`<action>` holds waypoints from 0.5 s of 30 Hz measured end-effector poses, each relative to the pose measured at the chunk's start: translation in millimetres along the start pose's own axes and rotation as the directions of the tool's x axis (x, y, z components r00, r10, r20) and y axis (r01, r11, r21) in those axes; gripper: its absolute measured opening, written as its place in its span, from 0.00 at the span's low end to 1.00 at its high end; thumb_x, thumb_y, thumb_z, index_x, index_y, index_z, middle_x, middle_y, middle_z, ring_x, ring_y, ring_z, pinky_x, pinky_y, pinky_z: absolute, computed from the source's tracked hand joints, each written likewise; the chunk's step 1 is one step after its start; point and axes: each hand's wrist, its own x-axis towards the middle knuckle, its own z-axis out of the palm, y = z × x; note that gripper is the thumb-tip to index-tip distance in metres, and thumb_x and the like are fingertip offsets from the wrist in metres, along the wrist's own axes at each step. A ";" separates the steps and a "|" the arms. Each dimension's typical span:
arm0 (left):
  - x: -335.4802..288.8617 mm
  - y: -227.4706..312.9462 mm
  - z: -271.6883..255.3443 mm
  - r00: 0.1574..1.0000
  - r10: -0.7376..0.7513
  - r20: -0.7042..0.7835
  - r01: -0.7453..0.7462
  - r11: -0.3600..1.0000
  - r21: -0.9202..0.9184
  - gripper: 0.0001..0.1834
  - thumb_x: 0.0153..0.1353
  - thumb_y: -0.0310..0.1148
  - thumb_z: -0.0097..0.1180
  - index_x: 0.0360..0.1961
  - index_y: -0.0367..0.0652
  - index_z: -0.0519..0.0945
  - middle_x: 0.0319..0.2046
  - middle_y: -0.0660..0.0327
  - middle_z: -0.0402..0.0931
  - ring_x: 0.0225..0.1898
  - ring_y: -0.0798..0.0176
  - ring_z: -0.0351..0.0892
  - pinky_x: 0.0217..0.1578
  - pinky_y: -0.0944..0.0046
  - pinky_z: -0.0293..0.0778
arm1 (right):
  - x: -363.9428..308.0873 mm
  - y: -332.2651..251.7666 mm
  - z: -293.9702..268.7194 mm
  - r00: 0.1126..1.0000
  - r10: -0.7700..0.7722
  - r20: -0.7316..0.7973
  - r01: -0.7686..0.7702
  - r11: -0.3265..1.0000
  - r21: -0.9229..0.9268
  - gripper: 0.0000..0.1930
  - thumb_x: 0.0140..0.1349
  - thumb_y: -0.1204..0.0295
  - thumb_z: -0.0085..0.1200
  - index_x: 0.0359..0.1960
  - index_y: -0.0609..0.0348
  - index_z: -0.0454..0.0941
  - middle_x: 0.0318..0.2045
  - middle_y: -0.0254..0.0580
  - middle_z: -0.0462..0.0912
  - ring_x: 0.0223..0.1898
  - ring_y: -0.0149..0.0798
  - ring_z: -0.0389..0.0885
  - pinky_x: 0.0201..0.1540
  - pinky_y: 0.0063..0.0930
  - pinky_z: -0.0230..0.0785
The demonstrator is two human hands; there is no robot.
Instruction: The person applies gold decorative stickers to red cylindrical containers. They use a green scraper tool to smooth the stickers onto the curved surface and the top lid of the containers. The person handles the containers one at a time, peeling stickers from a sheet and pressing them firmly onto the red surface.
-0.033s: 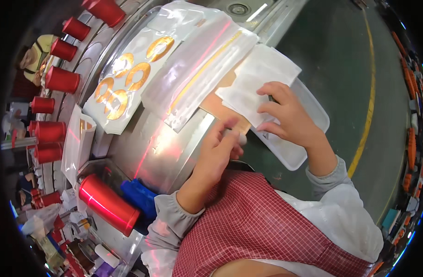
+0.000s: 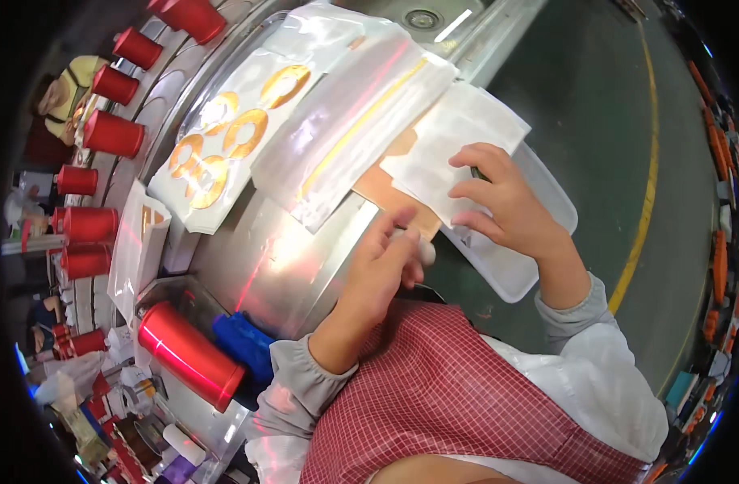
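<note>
My left hand is at the near edge of the metal table, its fingers curled round a small rounded white thing whose kind I cannot make out. My right hand hovers over a white sheet, fingers bent and spread apart; a small dark spot shows between them. Under the sheet lies a tan board, and beneath that a white plastic tray juts past the table edge. Left of the board, a translucent sheet with a yellow stripe lies flat.
Shiny gold ring-shaped labels lie on a white backing sheet farther left. A red canister lies tilted beside a blue cloth. Several red canisters stand along a conveyor, where another person works. A yellow line crosses the floor at right.
</note>
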 end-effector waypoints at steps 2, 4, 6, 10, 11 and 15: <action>5.4 0.2 1.3 0.999 0.029 -0.043 -0.028 0.999 0.021 0.23 0.68 0.37 0.48 0.60 0.37 0.65 0.26 0.62 0.78 0.20 0.75 0.71 0.19 0.75 0.64 | 20.1 6.3 -5.7 0.996 -0.021 0.089 0.030 0.994 -0.102 0.13 0.47 0.69 0.66 0.35 0.57 0.78 0.51 0.43 0.73 0.58 0.48 0.68 0.50 0.44 0.66; 8.4 -1.7 -1.5 0.996 0.051 -0.070 -0.053 0.998 -0.023 0.23 0.68 0.37 0.47 0.61 0.38 0.64 0.29 0.61 0.79 0.21 0.75 0.72 0.20 0.75 0.65 | 40.5 12.0 -1.8 0.986 -0.040 0.161 0.066 0.986 -0.156 0.13 0.48 0.71 0.64 0.36 0.57 0.79 0.51 0.43 0.73 0.58 0.48 0.68 0.49 0.45 0.66; 12.6 -2.0 -3.5 0.992 0.071 -0.103 -0.078 0.995 -0.062 0.24 0.68 0.36 0.47 0.61 0.38 0.64 0.31 0.60 0.79 0.23 0.74 0.73 0.22 0.75 0.67 | 62.8 19.6 9.7 0.974 -0.067 0.217 0.105 0.981 -0.165 0.12 0.49 0.72 0.63 0.37 0.57 0.79 0.52 0.44 0.73 0.58 0.48 0.68 0.49 0.46 0.67; 16.2 -1.8 -6.2 0.988 0.074 -0.137 -0.088 0.991 -0.100 0.24 0.67 0.36 0.48 0.62 0.40 0.63 0.36 0.59 0.78 0.27 0.72 0.76 0.28 0.74 0.70 | 92.1 25.1 27.5 0.941 -0.033 0.337 0.101 0.977 -0.186 0.11 0.51 0.72 0.61 0.37 0.57 0.79 0.52 0.44 0.73 0.57 0.48 0.69 0.48 0.44 0.69; 16.9 -2.0 -6.7 0.989 0.072 -0.131 -0.085 0.991 -0.103 0.24 0.67 0.35 0.48 0.62 0.40 0.62 0.37 0.59 0.78 0.28 0.72 0.76 0.29 0.73 0.71 | 97.2 25.6 28.0 0.934 -0.040 0.354 0.106 0.980 -0.169 0.10 0.51 0.72 0.61 0.36 0.57 0.79 0.51 0.44 0.74 0.56 0.48 0.69 0.47 0.44 0.69; 20.1 -3.8 -8.3 0.988 0.073 -0.134 -0.089 0.989 -0.119 0.25 0.67 0.35 0.49 0.63 0.40 0.62 0.37 0.58 0.78 0.30 0.70 0.78 0.31 0.72 0.73 | 110.5 33.5 29.3 0.894 -0.096 0.437 0.139 0.988 -0.067 0.08 0.52 0.75 0.58 0.34 0.59 0.78 0.47 0.44 0.74 0.52 0.49 0.71 0.46 0.43 0.70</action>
